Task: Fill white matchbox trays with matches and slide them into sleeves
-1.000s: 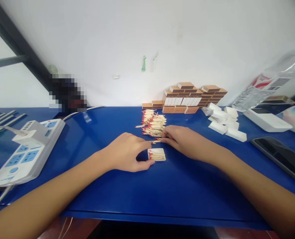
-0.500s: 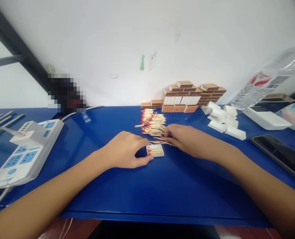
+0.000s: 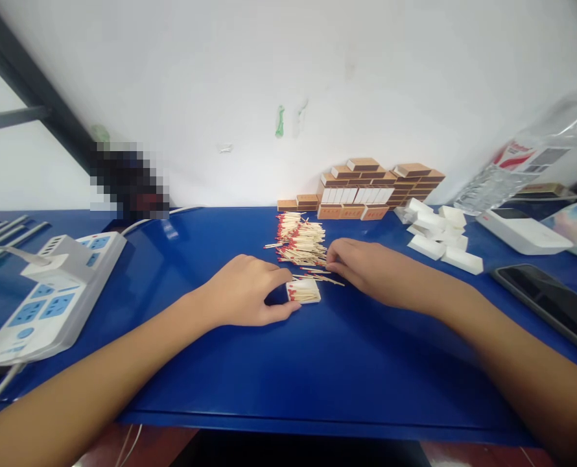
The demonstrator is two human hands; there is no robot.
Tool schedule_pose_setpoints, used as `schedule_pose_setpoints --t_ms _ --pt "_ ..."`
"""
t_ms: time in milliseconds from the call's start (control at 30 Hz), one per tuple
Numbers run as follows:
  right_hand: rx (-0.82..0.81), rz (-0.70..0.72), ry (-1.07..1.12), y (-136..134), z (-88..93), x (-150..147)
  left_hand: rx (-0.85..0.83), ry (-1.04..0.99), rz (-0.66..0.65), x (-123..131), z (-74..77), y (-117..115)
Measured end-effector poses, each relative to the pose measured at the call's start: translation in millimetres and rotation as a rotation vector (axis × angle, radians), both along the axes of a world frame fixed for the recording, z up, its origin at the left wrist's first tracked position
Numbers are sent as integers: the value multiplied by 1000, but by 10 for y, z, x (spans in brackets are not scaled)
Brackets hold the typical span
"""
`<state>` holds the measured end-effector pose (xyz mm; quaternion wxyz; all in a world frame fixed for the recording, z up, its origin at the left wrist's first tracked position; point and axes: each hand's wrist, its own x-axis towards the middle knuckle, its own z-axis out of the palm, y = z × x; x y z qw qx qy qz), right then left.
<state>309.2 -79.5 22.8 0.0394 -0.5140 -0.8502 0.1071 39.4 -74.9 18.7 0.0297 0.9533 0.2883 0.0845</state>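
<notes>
Perhaps pincer-like, right hand [image 3: 364, 266] beside matches [image 3: 302, 243]

This is an indoor room with a desk set against a wall, a makeshift work corner by its look, though whether in a home, a dormitory or an office I cannot tell. A glossy blue tabletop [image 3: 317, 376] meets a marked white wall [image 3: 196, 78]. A power strip [image 3: 58, 305], a phone [image 3: 555, 308] and a plastic bottle [image 3: 526, 159] (everyday clutter) share it with stacked matchboxes [image 3: 356, 194] and a heap of loose matches [image 3: 302, 241], which suggest small handwork.
</notes>
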Motion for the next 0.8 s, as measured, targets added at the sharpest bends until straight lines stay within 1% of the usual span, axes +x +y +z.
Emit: schedule_pose_setpoints --t_ms 100,267,400,500,600,800 --pt "14 21 87 -25 51 13 -2 -5 15 -1 5 13" --pt "-72 82 208 -146 130 -120 -13 -16 34 12 6 11" --pt "-100 116 223 -242 105 -263 5 -8 28 26 15 -8" --pt "-109 148 195 -270 68 -321 10 -4 20 31 16 -15" --pt "-104 164 197 -264 53 -330 10 -6 16 29 13 -16" --pt "-78 181 273 -241 49 -316 13 -2 9 25 15 -17"
